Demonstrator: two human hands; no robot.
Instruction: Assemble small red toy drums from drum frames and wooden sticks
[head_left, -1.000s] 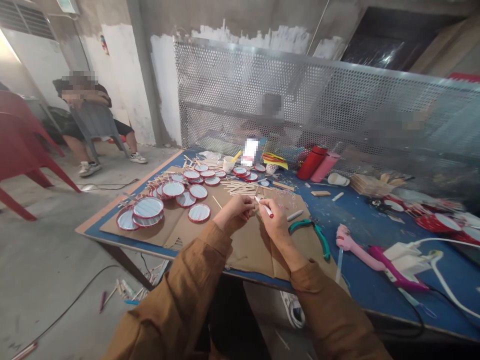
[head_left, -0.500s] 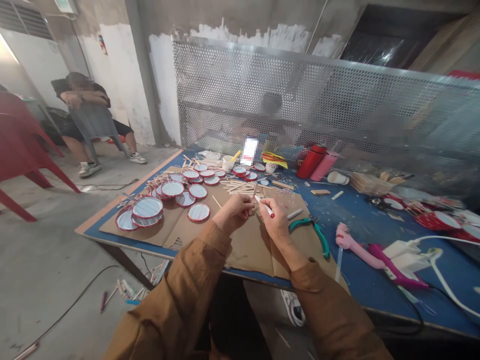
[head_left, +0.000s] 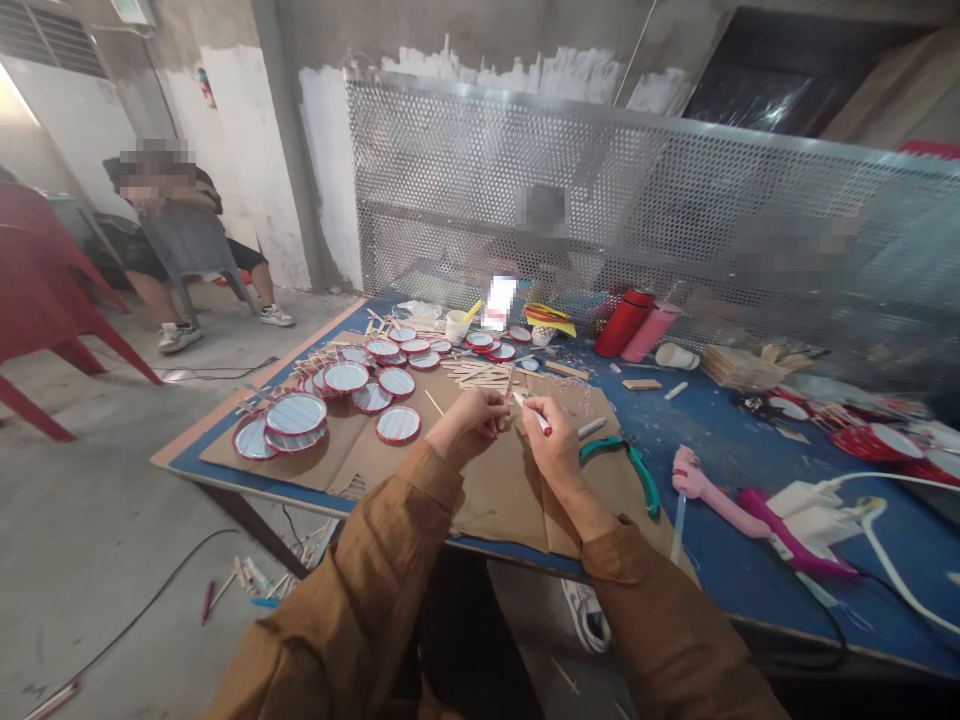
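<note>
My left hand (head_left: 478, 420) is closed, pinching a small wooden stick (head_left: 510, 381) that stands up from the fingertips. In my right hand (head_left: 553, 445) is a white marker with a red end (head_left: 545, 427), its tip pointing left at the stick, a small gap apart. Both hands are over a brown cardboard sheet (head_left: 491, 500). Beyond them lies a pile of flat wooden sticks (head_left: 480, 374). Several round red-rimmed discs (head_left: 398, 425) spread to the left, some stacked. Right of my right hand are a grey pen-like piece (head_left: 592, 428) and teal-handled pliers (head_left: 637, 470).
A pink glue gun (head_left: 705, 485) and white plugs with cables (head_left: 814, 510) occupy the right side. Red and pink bottles (head_left: 624, 322) stand at the back before a perforated metal screen (head_left: 465, 150). A phone (head_left: 499, 302) is propped there. One person sits on a chair at left.
My right hand has shifted slightly right, drawing the marker tip a little away from the stick. My left hand stays almost still.
</note>
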